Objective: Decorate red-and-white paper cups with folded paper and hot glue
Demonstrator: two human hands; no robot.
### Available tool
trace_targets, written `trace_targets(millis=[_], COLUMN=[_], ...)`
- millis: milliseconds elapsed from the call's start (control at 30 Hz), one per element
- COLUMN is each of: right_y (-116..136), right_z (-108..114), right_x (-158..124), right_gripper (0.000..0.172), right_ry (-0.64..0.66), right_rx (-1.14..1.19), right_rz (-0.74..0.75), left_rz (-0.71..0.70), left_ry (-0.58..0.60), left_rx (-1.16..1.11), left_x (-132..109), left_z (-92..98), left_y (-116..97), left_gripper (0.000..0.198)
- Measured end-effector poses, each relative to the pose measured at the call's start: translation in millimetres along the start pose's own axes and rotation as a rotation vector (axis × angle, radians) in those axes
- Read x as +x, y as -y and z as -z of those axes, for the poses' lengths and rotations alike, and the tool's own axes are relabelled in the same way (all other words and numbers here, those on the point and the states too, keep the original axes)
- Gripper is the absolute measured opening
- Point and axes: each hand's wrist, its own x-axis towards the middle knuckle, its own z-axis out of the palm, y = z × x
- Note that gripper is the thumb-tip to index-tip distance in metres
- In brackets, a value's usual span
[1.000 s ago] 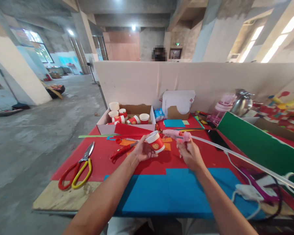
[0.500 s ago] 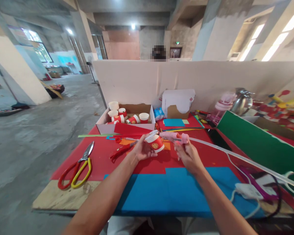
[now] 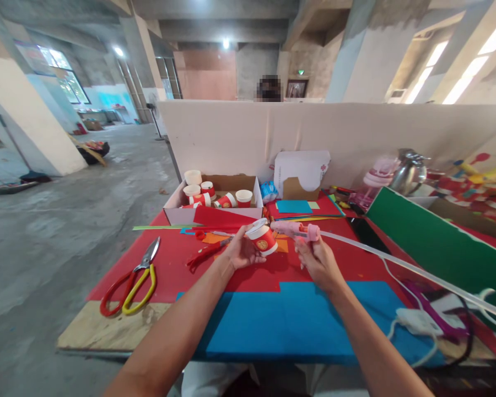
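A small red and white paper cup (image 3: 263, 240) is tilted in my left hand (image 3: 242, 251), above the red sheet. A white disc (image 3: 257, 225) lies over its upper end, near my left thumb. My right hand (image 3: 317, 259) grips a pink glue gun (image 3: 295, 230), whose tip points left and is close to the cup's rim. A long translucent glue stick (image 3: 380, 252) runs from the back of the gun to the right. Whether the tip touches the cup is too small to tell.
Large scissors (image 3: 143, 275) lie at the left. A box (image 3: 213, 216) of paper cups stands behind my hands. Red pliers (image 3: 206, 255) lie beside my left hand. At the right are a green box (image 3: 442, 248), a phone (image 3: 368, 234) and a white power strip (image 3: 419, 322). A person's head shows behind the partition (image 3: 223, 132).
The view has shifted very slightly. Both hands keep their holds on the cup and the glue gun, with almost no visible movement.
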Motion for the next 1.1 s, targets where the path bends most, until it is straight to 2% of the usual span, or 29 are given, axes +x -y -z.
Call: trace_targets(millis=[100,233,600,667,833,1000,1100], right_y=[3,2,2,0,-13,-18,-14], right_z=[2,5,0,3,11,7,2], right_x=[-1,2,-1,-2,0,-4,-5], right_gripper=[0.032,0.033,0.032,0.031,0.031,0.033,0.037], right_ry=[0.050,-0.006,0.047,0.007,-0.119,-0.137,-0.167], right_rx=[0.028,0.072,0.117,0.142,0.146,0.271,0.453], right_rz=[-0.042,-0.087,-0.074,-0.100,-0.174,-0.218,-0.284], left_rz=[-0.004,0.004,-0.023,-0.084,-0.335,-0.408,-0.475], left_ry=[0.013,-0.008,-0.057,-0.093,-0.240,-0.194,-0.234], left_rx=[0.001,0.018,0.025,0.007,-0.047,0.030,0.110], left_x=[0,0,1,1,3,4,4], left_z=[1.4,0.8,-1.4,-2.0,-1.5,0.3,1.2], left_y=[0,1,2,1,-2,-6,-7], left_gripper=[0.046,0.045,0.046,0.045,0.036,0.038,0.037])
